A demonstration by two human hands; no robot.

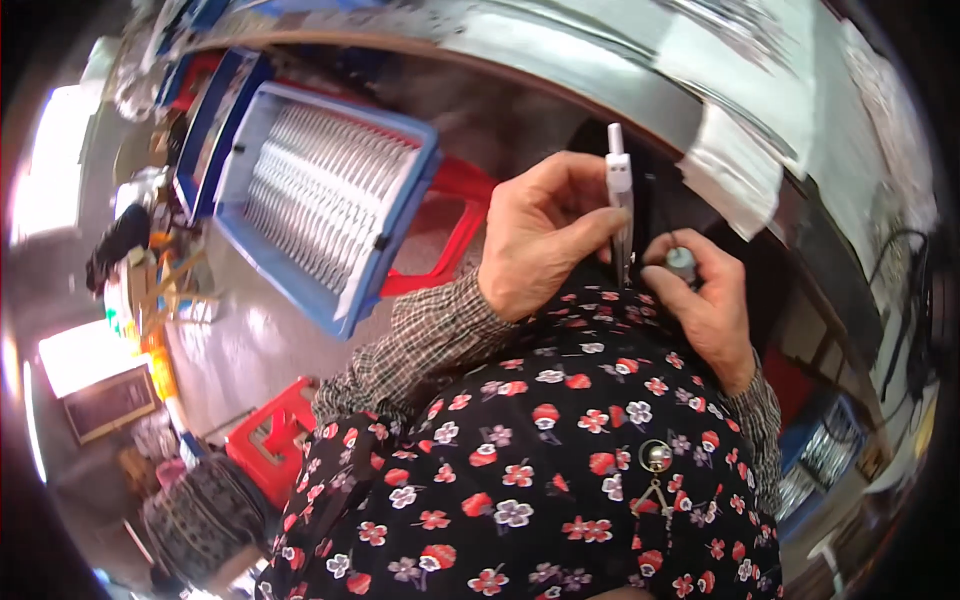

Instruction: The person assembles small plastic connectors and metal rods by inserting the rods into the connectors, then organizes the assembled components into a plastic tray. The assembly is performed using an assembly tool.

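The left hand (545, 240), in a dark-and-pale checked sleeve, is raised in front of the wearer's body; its grip is closed, thumb against fingers, on a slim pale grey-white part with a narrow prong at its upper end (620, 175). This part stands nearly upright in view, its lower end just above a black fabric apron printed with red, white and mauve flowers (510, 440). The right hand (715, 310) is just beside it, its grip curled round a small object with a rounded pale green-grey end (680, 260); the remainder of that object is hidden by the fingers, and its kind cannot be determined. Whether it touches the slim part cannot be told. To the left, a rectangular blue plastic tray (405, 205) contains close rows of slender silvery-white pieces; it sits tilted in view, with a red plastic stool (465, 215) partly visible beneath and beyond its right side. A second red plastic stool (275, 440) is at lower left. Ahead, a long pale tabletop (560, 45) curves across the view, a crumpled white sheet (735, 175) hanging over its near edge.
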